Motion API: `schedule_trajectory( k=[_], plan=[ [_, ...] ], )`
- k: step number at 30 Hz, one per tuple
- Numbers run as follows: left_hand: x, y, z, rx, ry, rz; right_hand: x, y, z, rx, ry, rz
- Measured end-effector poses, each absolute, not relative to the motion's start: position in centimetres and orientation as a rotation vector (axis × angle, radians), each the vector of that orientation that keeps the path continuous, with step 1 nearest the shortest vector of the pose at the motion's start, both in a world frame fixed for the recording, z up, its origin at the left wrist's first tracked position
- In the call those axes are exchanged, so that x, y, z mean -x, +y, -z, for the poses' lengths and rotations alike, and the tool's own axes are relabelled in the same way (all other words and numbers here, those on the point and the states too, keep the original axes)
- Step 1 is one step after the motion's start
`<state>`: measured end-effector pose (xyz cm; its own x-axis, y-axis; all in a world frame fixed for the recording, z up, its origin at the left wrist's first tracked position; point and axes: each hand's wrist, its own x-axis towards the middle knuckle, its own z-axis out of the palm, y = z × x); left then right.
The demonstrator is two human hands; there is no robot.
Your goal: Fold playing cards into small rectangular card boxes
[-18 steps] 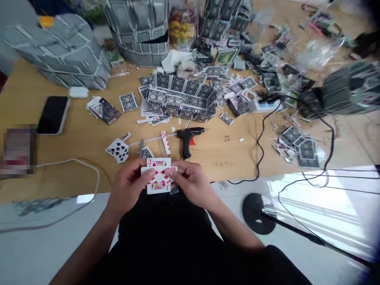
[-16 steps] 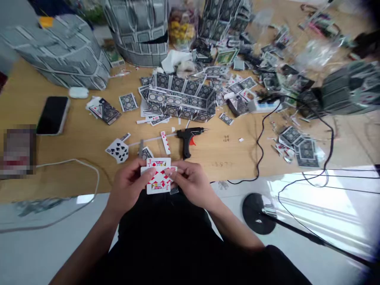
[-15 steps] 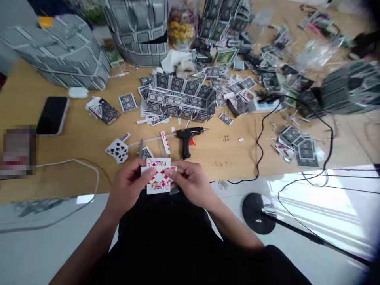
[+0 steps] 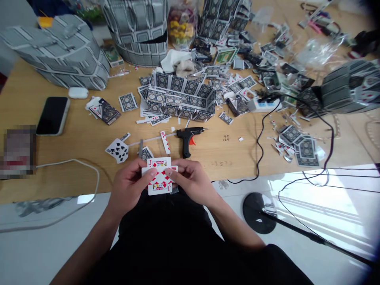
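Note:
Between my two hands are playing cards (image 4: 159,188), a jack of diamonds upright with another diamond card laid crosswise over its middle. My left hand (image 4: 130,184) is closed on their left side, thumb pressed on the face. On the right side my right hand (image 4: 192,182) grips them too, its thumb beside the other thumb; the fingers behind are mostly hidden. Just beyond the hands lie a black glue gun (image 4: 187,142) with an orange trigger, a cut strip of card (image 4: 165,142), a trimmed ten of spades (image 4: 118,150) and a thin grey strip (image 4: 140,147).
A long open box made of cards (image 4: 181,99) stands mid-table. Large grey card-built structures (image 4: 136,31) stand behind it. A phone (image 4: 53,115) lies at left. Card scraps (image 4: 307,152) and a black cable (image 4: 261,146) are at right. A lamp-like round base (image 4: 259,213) stands on the floor.
Almost nothing differs. Both hands keep the crossed cards in the same place, with only a very slight shift to the right.

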<state>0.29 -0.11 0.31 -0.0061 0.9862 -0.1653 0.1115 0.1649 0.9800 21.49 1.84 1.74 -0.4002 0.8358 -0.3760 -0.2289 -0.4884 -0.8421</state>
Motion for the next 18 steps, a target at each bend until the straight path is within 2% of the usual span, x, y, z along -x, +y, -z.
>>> schedule_trajectory(
  k=[8, 14, 18],
  plan=[
    [-0.6, -0.37, -0.08, -1.139, 1.324, -1.033, -22.14, 2.33, -1.63, 1.109, -0.899, -1.867],
    [-0.62, -0.4, -0.13, -1.12, 1.323, -1.029, -22.38, 2.35, -1.88, 1.081, -1.078, -1.71],
    [-0.44, -0.38, -0.09, -1.144, 1.329, -1.032, -22.25, 2.28, -1.93, 1.006, -1.068, -1.759]
  ],
)
